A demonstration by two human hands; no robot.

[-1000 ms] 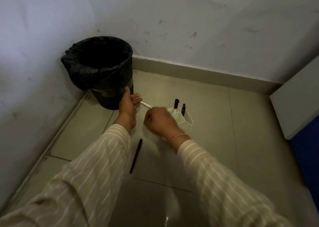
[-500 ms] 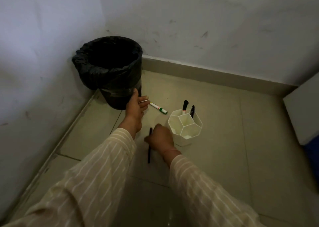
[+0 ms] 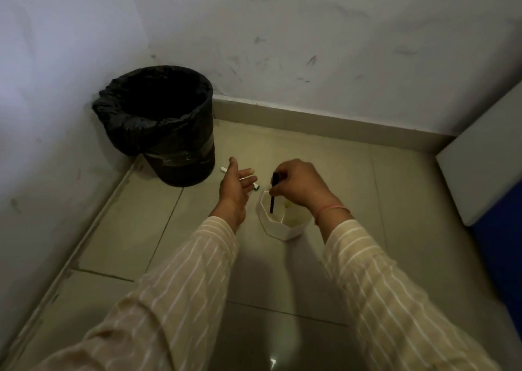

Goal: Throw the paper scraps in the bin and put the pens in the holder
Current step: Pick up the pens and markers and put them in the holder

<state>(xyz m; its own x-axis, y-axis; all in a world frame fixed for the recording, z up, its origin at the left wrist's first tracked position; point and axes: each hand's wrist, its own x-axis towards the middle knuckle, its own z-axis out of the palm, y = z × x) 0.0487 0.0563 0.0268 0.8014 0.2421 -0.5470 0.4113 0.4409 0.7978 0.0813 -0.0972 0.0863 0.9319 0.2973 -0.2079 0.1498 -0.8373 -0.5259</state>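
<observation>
My right hand (image 3: 299,185) grips a black pen (image 3: 273,194) held upright, its lower end inside a compartment of the white hexagonal holder (image 3: 278,226) on the floor. The hand hides the holder's far side and whatever stands there. My left hand (image 3: 236,185) hovers open, palm up, just left of the holder. Under its fingers lies a white marker (image 3: 224,169) with a green cap, only its two ends showing. The bin (image 3: 161,122), lined with a black bag, stands in the corner to the left.
Walls close in at the left and back with a skirting board (image 3: 324,122). A white panel (image 3: 480,170) and a blue surface (image 3: 505,243) stand at the right. The floor is pale tile.
My right hand picked the black pen up off the floor and brought it up into the holder. My left hand opened over the white marker. The view shifted.
</observation>
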